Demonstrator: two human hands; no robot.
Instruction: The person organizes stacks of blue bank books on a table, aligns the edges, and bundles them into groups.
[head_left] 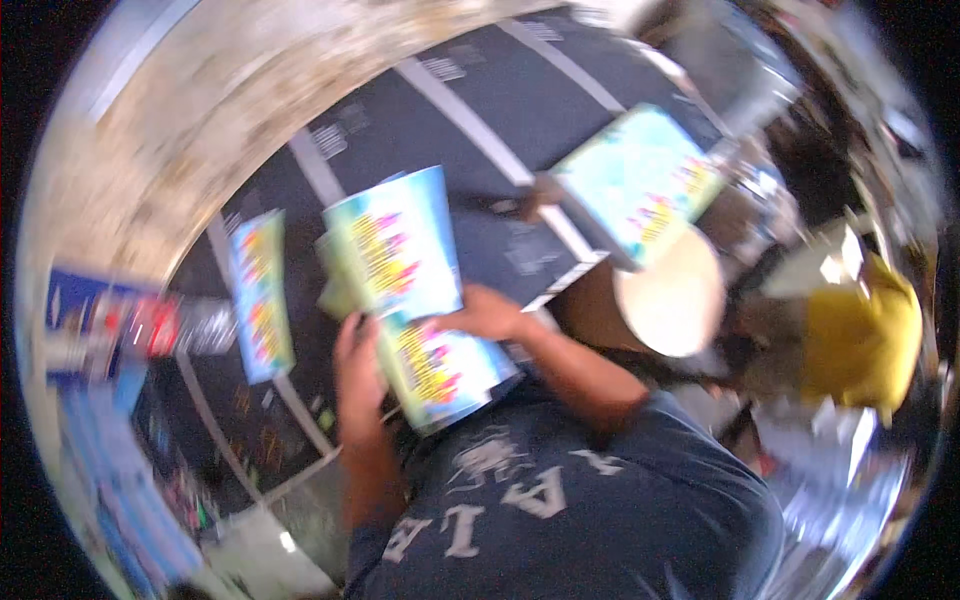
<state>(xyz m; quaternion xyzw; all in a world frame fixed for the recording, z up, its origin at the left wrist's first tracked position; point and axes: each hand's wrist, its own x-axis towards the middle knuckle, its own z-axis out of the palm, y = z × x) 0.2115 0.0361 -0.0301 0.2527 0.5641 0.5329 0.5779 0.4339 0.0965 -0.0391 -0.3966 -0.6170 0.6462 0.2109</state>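
My left hand [362, 372] is closed on the left edge of a glossy printed sheet [440, 375] in light blue and green with bright lettering. From the right, my right hand [487, 313] pinches the place where that sheet meets a similar upper sheet [395, 240]. The upper one stands out over the dark table, with a greenish edge showing behind it. Whether the two are joined or separate I cannot tell. Left of my hands, another printed sheet [262, 300] lies on the table. A thick stack of the same sheets [640, 180] rests at the far right.
The dark table top [390, 130] has pale stripes across it. At its left end lies a clear plastic bottle [185, 325] with a red label. A pale round top [672, 292] stands by the right edge. Farther right is something yellow [862, 345], blurred.
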